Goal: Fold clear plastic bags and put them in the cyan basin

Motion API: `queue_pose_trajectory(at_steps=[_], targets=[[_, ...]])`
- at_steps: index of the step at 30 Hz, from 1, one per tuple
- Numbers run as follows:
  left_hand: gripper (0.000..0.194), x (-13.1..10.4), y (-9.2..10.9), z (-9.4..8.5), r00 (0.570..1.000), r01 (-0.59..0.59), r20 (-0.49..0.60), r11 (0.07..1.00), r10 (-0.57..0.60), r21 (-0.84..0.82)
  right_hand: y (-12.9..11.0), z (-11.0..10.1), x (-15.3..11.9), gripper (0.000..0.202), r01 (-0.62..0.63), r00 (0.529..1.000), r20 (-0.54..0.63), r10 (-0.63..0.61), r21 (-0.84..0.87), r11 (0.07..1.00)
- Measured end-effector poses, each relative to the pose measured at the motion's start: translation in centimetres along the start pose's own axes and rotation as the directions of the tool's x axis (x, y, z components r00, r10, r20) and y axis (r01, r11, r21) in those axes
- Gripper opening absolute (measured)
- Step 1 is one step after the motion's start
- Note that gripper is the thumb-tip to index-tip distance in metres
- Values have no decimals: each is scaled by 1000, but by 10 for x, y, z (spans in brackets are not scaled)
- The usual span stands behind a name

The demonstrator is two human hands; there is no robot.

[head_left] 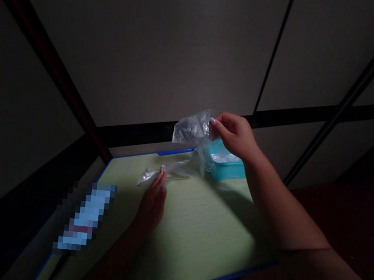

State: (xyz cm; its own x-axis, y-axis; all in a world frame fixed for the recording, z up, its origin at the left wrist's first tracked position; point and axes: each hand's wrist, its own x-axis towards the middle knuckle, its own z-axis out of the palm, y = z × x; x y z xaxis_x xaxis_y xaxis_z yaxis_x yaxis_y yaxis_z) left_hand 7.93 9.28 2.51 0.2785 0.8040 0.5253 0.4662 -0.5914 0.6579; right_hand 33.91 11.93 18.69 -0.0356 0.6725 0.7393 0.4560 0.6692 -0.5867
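Note:
In the head view my right hand is raised over the far side of the table, thumb and fingers pinched on a crumpled clear plastic bag that hangs out to the left. Lower and nearer, my left hand has its fingers closed together on another stretch of clear plastic just above or on the tabletop. Thin clear film runs between the two hands; whether it is one bag or two I cannot tell. Behind my right wrist stands a turquoise plastic container with more clear plastic inside, partly hidden by the hand.
The pale green table has a blue edge. At its left side lies a blurred-out light blue item. Wardrobe-like panels with dark strips rise directly behind the table. The room is dim.

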Motion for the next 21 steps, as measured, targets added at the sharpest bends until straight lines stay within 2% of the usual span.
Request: queue_pose_trajectory(at_steps=[1,3,9,11,12,14,17,19,21], targets=[[56,1,-1,-2,997,12,-79,999,-15,-31,1,0,0,35,2,1000,-4,-2,-8,1000],[62,0,-2,-4,986,15,-165,997,-26,-71,3,-1,1,36,-1,1000,-8,1,-10,1000],[68,-9,2,-5,949,-68,-308,997,72,24,4,-4,2,34,-1,1000,-12,1,-6,1000],[71,-10,4,-6,942,-60,-327,997,72,45,4,-4,2,34,8,1000,-26,-8,-31,999],[72,-9,5,-6,946,-36,-320,999,43,29,4,-4,2,33,13,999,-29,-14,-42,999],[72,-6,6,-8,954,67,-287,995,-85,-73,4,-4,2,32,23,999,-25,-24,-54,998],[65,2,6,-13,922,241,-237,933,-307,-268,4,-3,2,32,24,1000,-11,-25,-71,997],[63,8,5,-20,901,270,-248,908,-355,-319,5,-3,2,32,25,1000,-6,-25,-81,996],[65,11,4,-28,901,248,-264,908,-344,-338,6,-2,2,33,27,1000,-2,-28,-81,996]])
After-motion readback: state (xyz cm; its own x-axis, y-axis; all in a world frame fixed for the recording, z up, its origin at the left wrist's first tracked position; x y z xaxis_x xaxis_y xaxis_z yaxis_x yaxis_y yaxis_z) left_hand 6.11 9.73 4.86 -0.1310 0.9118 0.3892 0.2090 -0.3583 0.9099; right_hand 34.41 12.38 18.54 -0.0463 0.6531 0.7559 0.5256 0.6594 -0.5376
